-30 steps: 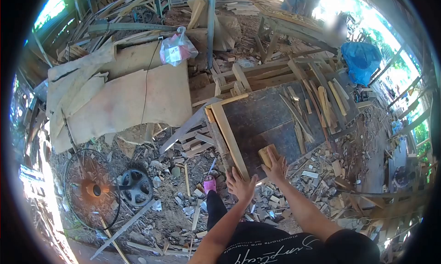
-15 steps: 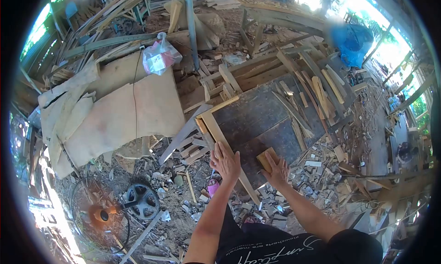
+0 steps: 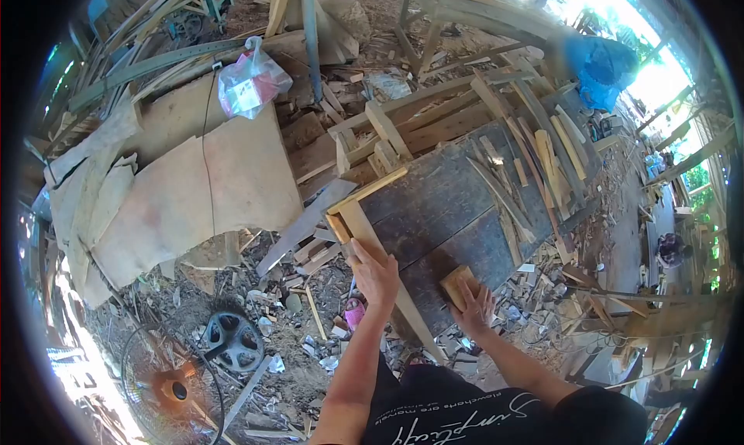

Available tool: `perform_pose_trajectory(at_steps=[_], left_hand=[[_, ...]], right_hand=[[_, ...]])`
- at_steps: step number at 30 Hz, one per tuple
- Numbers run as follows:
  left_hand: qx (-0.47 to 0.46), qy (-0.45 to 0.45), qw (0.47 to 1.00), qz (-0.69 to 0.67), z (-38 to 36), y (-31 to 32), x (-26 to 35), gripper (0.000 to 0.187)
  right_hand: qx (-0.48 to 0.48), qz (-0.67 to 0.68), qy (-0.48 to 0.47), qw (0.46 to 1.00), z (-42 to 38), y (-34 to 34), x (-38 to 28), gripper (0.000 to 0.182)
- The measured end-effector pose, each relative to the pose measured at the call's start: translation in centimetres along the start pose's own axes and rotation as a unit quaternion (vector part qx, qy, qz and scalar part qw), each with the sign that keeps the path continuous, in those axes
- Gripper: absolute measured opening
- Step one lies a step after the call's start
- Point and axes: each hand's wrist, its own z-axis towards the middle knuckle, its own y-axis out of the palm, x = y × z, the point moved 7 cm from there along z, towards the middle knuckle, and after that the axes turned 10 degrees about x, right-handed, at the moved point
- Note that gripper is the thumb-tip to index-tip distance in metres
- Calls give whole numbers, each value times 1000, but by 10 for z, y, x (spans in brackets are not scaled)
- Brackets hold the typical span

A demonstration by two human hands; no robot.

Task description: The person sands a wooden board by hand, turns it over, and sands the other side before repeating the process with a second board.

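Observation:
My left hand [image 3: 375,274] is closed around a short wooden piece [image 3: 339,229] at the left edge of a dark work table [image 3: 418,220]. Beside it, a long pale wooden strip [image 3: 404,309] runs along that edge toward my body. On the dark tabletop, my right hand [image 3: 474,309] grips a small rectangular wood block [image 3: 459,284] from its near right side. The undersides of both pieces are hidden, as are some of my fingers.
Loose sticks [image 3: 504,197] lie on the table's right part. A tan sheet [image 3: 225,174] with a plastic bag [image 3: 252,85] is at left. A fan [image 3: 174,387] stands lower left, near a black wheel [image 3: 234,342]. Wood offcuts [image 3: 535,290] litter the ground.
The view has shifted slightly. My right hand and the wood block have moved a little to the right on the tabletop. My left hand keeps its hold at the left edge.

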Motion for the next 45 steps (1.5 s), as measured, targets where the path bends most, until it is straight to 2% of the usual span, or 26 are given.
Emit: perform_pose_trajectory(at_steps=[4, 7, 11, 14, 16, 20, 22, 23, 25, 27, 29, 33, 36, 38, 40, 45], left_hand=[[27, 75, 995, -56, -7, 13, 3, 88], [9, 61, 996, -64, -15, 19, 9, 83], [9, -11, 996, -86, -14, 30, -9, 80], [57, 7, 997, -42, -16, 21, -5, 78], [77, 3, 996, 53, -23, 14, 0, 68], [95, -13, 995, 16, -26, 18, -18, 68], [111, 63, 992, -14, -36, 3, -4, 71], [115, 58, 992, -14, -43, -3, -2, 71], [92, 105, 990, 23, -67, -5, 10, 76], [71, 81, 994, 27, -104, -2, 4, 83], [74, 139, 987, 39, -143, 0, 4, 94], [32, 83, 995, 47, -182, 11, -12, 102], [87, 69, 994, 20, -178, 16, -28, 104], [142, -24, 990, -12, -170, 15, -50, 102], [147, -21, 988, -27, -170, 17, -52, 100], [155, 0, 985, -71, -172, 18, -48, 96]], right_hand=[[25, 10, -8, 1000, 0, -4, 0, 85], [16, 18, -8, 1000, 1, -5, 0, 86], [-14, 18, -6, 1000, -2, -4, 1, 88], [18, 21, -19, 999, -3, -5, 0, 88], [4, 29, -6, 1000, -3, -4, 2, 87], [74, 30, -38, 996, -4, -4, 1, 84], [73, 32, -33, 996, -4, -4, 1, 84], [71, 32, -40, 996, -5, -5, 1, 84], [55, 39, -25, 997, -4, -8, -1, 84], [52, 27, -22, 998, -4, -7, -2, 84], [48, 16, -17, 999, -4, -7, -2, 85], [37, 21, -17, 999, -5, -5, -1, 86], [43, 13, -21, 999, -5, -5, -2, 87], [52, 6, -24, 998, -6, -6, -2, 87], [42, 2, -9, 999, -6, -4, -1, 93], [27, 7, -5, 1000, -6, -6, -1, 91]])
